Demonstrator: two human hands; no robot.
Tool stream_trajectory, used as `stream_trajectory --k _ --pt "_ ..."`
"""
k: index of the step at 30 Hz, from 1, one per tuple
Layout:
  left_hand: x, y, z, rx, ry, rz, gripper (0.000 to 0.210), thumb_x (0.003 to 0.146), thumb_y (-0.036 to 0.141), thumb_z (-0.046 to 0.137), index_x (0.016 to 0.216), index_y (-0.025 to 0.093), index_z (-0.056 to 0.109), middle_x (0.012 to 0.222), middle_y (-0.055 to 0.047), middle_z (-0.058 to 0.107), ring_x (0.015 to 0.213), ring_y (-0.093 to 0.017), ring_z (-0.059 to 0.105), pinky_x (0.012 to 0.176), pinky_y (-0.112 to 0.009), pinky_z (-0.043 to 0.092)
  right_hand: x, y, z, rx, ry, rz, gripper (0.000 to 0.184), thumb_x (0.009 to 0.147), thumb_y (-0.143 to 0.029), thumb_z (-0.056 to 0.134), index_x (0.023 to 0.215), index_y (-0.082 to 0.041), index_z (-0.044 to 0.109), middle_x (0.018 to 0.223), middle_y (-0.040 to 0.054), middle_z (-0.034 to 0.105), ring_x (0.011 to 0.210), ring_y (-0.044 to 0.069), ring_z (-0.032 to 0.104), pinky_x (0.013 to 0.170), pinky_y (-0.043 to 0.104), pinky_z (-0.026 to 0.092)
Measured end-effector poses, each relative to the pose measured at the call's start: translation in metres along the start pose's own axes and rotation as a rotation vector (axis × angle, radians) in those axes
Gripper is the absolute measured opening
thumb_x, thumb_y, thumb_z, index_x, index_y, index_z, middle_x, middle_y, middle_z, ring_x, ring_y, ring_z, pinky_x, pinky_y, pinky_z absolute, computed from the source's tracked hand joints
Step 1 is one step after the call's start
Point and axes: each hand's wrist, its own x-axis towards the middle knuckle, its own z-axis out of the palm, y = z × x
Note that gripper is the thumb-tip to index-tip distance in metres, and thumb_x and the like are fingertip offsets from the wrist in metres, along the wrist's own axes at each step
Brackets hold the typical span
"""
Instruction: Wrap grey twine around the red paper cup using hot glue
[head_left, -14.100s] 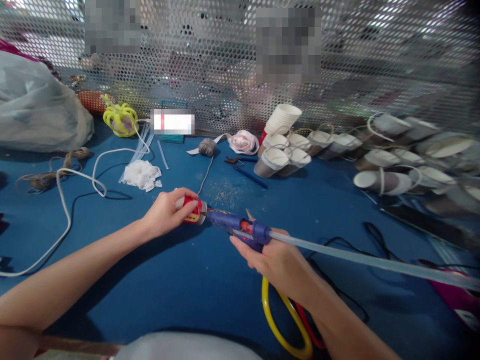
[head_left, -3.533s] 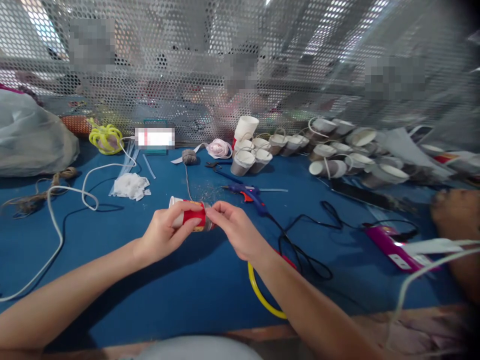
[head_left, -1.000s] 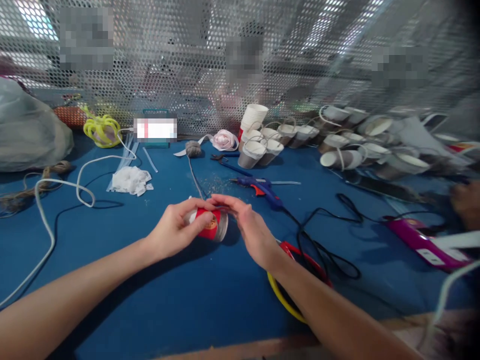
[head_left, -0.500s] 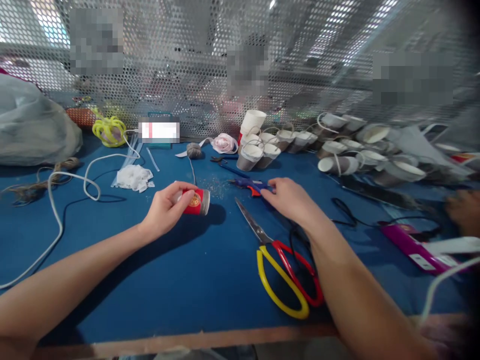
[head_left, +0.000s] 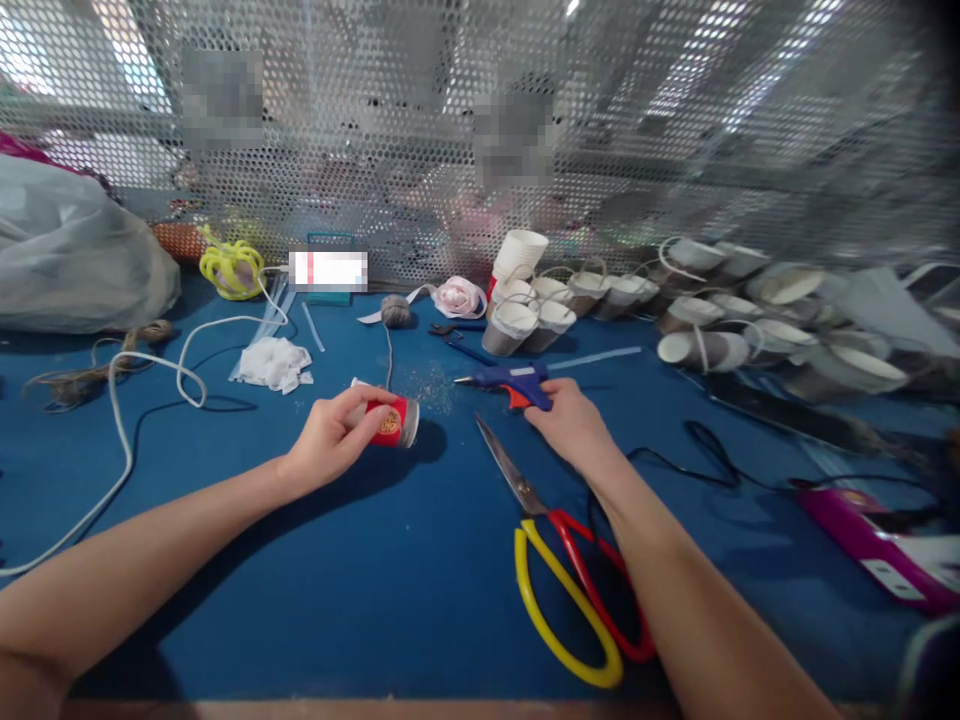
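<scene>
Red cup (head_left: 388,422): on its side just above or on the blue table (head_left: 360,600), near the middle; contact underneath is hidden. Its grey-banded end faces right, uncovered.
Left hand (head_left: 330,440): thumb and fingers wrapped around the cup from the left, thumb on the near side. This grip probably serves to steady it while leaving the grey end free.
Right hand (head_left: 574,425): fingers closed around the handle of the glue gun (head_left: 510,378); whether one presses the trigger, one cannot tell.
Nozzle: pointing left, apart from the cup and level with its far side, likely held so to keep the hot tip away from both hands.
Glue stick (head_left: 604,355): trailing out behind the gun, to the right.
Yarn ball (head_left: 396,311): on the far side, its grey strand running nearer to the cup; the strand's end is hidden, so its slack presumably allows the cup to turn.
Scissors (head_left: 527,498): lying on the near right, blades towards the far left, perhaps left there for easy reach.
Wrapped cups (head_left: 510,328): grouped at the far right, apparently out of the working space.
</scene>
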Motion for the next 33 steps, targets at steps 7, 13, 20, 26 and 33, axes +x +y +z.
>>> stream_trajectory --k 7,13,20,26,33 --pt "0.004 -0.011 -0.002 0.119 -0.082 0.016 0.022 0.083 0.025 0.045 0.097 0.015 0.059 0.089 -0.006 0.067 0.076 -0.014 0.061 0.067 -0.023 0.046 -0.040 -0.028 -0.018 0.726 -0.314 -0.111 0.030 0.070 -0.044 0.058 0.066 -0.015 0.055 0.061 0.0028 0.060 0.053 0.012 0.055 0.050 0.023 0.044" --pt "0.008 -0.011 -0.004 0.069 -0.049 -0.058 0.020 0.083 0.025 0.046 0.094 0.013 0.059 0.087 -0.007 0.067 0.076 -0.014 0.061 0.069 -0.025 0.047 -0.057 -0.047 -0.019 0.660 -0.427 -0.245 0.027 0.075 -0.040 0.055 0.080 -0.014 0.061 0.057 0.0013 0.061 0.046 0.011 0.055 0.047 0.023 0.045" --pt "0.007 -0.010 -0.004 0.041 -0.044 -0.056 0.020 0.082 0.025 0.046 0.094 0.014 0.059 0.084 -0.006 0.067 0.077 -0.015 0.061 0.065 -0.024 0.047 -0.065 -0.063 -0.028 0.545 -0.402 -0.301 0.015 0.074 -0.031 0.055 0.067 -0.017 0.057 0.044 -0.0037 0.055 0.035 0.008 0.049 0.038 0.019 0.043" --pt "0.007 -0.008 -0.005 0.087 -0.047 -0.079 0.022 0.083 0.026 0.045 0.094 0.012 0.059 0.079 -0.006 0.067 0.069 -0.013 0.060 0.062 -0.023 0.045 -0.063 -0.070 -0.030 0.417 -0.348 -0.336 0.032 0.073 -0.035 0.055 0.046 -0.020 0.048 0.038 -0.0028 0.053 0.032 0.009 0.049 0.035 0.019 0.043" --pt "0.009 -0.008 -0.006 0.102 -0.040 -0.046 0.019 0.082 0.024 0.045 0.091 0.014 0.060 0.084 -0.006 0.068 0.071 -0.013 0.062 0.064 -0.023 0.047 -0.064 -0.059 -0.018 0.373 -0.380 -0.279 0.036 0.074 -0.038 0.054 0.042 -0.022 0.047 0.036 -0.0021 0.054 0.031 0.011 0.051 0.035 0.022 0.044"
